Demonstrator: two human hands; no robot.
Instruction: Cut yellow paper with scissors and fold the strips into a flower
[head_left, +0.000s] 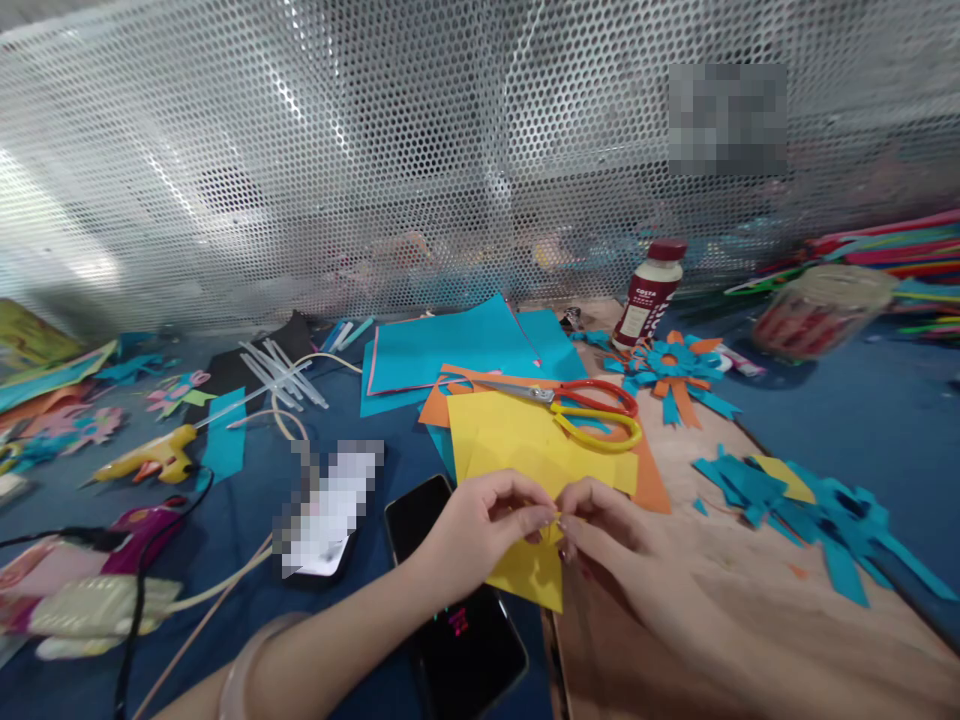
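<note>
Both hands meet above the yellow paper (480, 440), fingertips pinched together. My left hand (499, 515) pinches one side of a small yellow paper piece (553, 530). From the other side my right hand (611, 535) grips the same piece with thumb and forefinger. Its exact shape is partly hidden by my fingers. Just beyond lie scissors (592, 412) with one red and one yellow handle, resting on the yellow sheets. Orange paper (654, 490) and blue sheets (442, 345) lie under and behind them. A dark phone (480, 650) lies below my left forearm.
On the left are a yellow glue gun (150, 455), clear glue sticks (289, 375), cables and a second phone (330, 510). To the right are a bottle (651, 295), blue-and-orange paper flowers (675, 365), blue paper strips (817, 510) and a jar (825, 310). A perforated metal panel (450, 150) stands behind.
</note>
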